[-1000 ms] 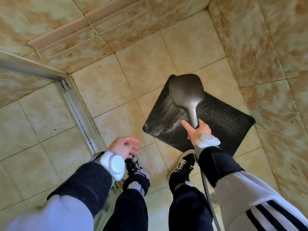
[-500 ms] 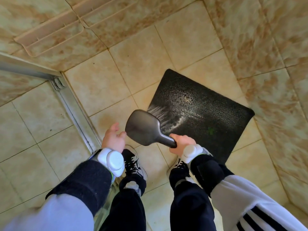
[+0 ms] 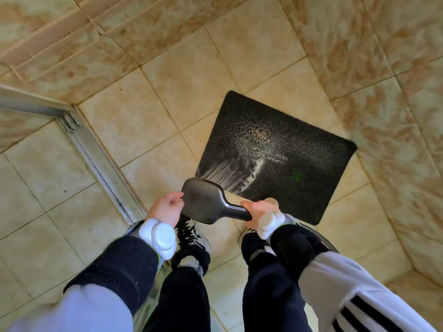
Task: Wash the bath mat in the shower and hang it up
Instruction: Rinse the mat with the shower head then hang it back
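A black bath mat (image 3: 299, 149) lies flat on the tiled shower floor, wet, with water splashing across its near left part. My right hand (image 3: 257, 208) grips the handle of a dark shower head (image 3: 203, 200), which lies sideways and sprays water onto the mat. My left hand (image 3: 165, 207) is beside the head's left edge, its fingertips loosely curled and touching or nearly touching it. A small green mark shows on the mat's near right part.
A metal shower door rail (image 3: 100, 161) runs diagonally across the floor at left. Tiled walls rise behind and to the right of the mat. My two shoes (image 3: 191, 236) stand on the tiles just before the mat. The shower hose (image 3: 323, 238) curves behind my right arm.
The shower head has come down and swung left, from upright over the mat to sideways near my feet. My left hand has risen to the head's edge.
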`<state>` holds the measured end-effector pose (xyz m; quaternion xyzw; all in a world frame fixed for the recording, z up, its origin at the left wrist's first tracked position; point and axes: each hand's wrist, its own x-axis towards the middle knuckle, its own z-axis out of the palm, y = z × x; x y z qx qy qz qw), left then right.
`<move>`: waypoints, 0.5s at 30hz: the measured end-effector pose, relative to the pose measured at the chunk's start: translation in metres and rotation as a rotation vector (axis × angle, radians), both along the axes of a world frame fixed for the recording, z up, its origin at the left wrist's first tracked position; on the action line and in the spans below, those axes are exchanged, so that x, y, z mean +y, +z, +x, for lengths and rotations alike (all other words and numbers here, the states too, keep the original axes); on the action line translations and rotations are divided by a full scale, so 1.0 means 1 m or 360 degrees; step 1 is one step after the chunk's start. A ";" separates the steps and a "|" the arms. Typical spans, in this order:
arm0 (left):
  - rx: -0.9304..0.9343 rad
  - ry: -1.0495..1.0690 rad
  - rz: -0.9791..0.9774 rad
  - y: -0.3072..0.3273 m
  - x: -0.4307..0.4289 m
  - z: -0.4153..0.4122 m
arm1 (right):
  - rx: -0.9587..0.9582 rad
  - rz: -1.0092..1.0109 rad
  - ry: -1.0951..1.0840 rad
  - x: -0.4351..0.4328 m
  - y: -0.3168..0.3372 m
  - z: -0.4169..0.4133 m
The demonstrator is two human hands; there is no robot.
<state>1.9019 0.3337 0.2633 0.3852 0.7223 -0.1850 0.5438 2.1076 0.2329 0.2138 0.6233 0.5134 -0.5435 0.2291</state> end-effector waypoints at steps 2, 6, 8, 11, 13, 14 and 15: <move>0.0020 -0.0011 0.0015 0.002 -0.003 0.006 | -0.0023 0.0059 -0.0061 -0.008 -0.001 0.004; -0.0050 -0.0039 0.0024 0.001 -0.010 0.017 | -0.0122 0.0099 -0.0059 -0.018 0.006 0.019; -0.0086 -0.0068 0.0026 0.002 -0.013 0.022 | -0.0138 0.0068 -0.0014 -0.021 0.007 0.031; -0.0100 -0.0117 0.0015 0.004 -0.015 0.030 | -0.0172 0.0037 -0.0001 -0.019 0.010 0.047; -0.0096 -0.0139 0.0008 0.006 -0.016 0.035 | -0.0170 0.0013 0.0015 -0.014 0.014 0.054; -0.0094 -0.0149 0.0004 0.007 -0.016 0.037 | -0.0163 0.0010 0.0029 -0.013 0.016 0.056; -0.0098 -0.0154 0.0007 0.007 -0.015 0.040 | -0.0148 0.0008 0.0043 -0.009 0.017 0.060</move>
